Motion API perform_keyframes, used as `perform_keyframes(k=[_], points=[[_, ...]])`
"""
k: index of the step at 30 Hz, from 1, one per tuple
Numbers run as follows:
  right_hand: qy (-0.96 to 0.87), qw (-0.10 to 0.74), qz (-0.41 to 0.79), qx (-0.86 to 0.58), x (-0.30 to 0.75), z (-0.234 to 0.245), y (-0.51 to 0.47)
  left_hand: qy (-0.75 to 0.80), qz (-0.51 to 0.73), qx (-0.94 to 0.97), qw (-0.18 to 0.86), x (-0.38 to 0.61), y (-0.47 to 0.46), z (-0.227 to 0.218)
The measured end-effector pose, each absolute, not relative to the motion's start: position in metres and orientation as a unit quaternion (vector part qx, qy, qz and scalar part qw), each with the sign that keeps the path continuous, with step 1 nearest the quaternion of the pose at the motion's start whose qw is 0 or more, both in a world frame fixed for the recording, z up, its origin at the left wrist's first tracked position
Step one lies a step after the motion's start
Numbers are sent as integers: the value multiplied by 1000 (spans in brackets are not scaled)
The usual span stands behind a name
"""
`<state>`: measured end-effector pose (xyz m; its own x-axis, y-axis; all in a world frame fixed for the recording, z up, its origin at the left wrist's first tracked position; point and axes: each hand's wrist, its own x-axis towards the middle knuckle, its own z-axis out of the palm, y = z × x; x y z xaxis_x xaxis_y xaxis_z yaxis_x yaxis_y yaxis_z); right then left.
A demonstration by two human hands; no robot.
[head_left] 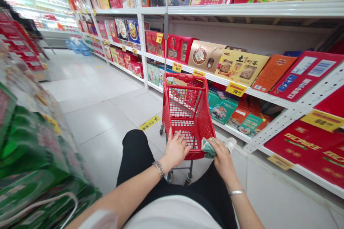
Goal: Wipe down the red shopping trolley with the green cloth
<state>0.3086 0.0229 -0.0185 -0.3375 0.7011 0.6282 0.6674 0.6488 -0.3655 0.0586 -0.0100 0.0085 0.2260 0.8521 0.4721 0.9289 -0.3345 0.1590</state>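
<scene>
A small red shopping cart (205, 125) with plastic grid walls stands between my knees, its basket showing no goods. My left hand (177, 147) rests at the cart's near rim with the fingers spread and nothing in them. In my right hand (222, 154) is a green and white cloth (208, 147), pressed against the near right corner of the basket. The fingers of that hand curl over the cloth. A grey pole (166, 25) rises from the cart's far left side.
White shelves (242, 9) with gift boxes and yellow price tags run along the right. Green packages (29, 143) are stacked close at my left. Tiled floor (94, 114) with a yellow sticker (149, 123) lies between. Blue water bottles (77, 47) stand farther off.
</scene>
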Motion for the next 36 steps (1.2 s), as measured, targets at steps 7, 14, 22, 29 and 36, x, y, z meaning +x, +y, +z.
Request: perform_keyframes(k=[7,14,22,29,36], points=[[-806,388,-18,-447,298,-16,17,-566,-239,-784,90,71,-13,13],[-829,383,-47,-406,258,-23,-13,-558,-238,-790,82,64,-23,20],[-838,378,-30,-392,264,-22,-5,-551,-245,-795,64,54,-20,19],[-814,391,4,-429,289,-25,16,-542,-242,-803,46,55,-16,21],[-809,401,17,-428,302,-21,31,-511,-230,-827,43,50,1,22]])
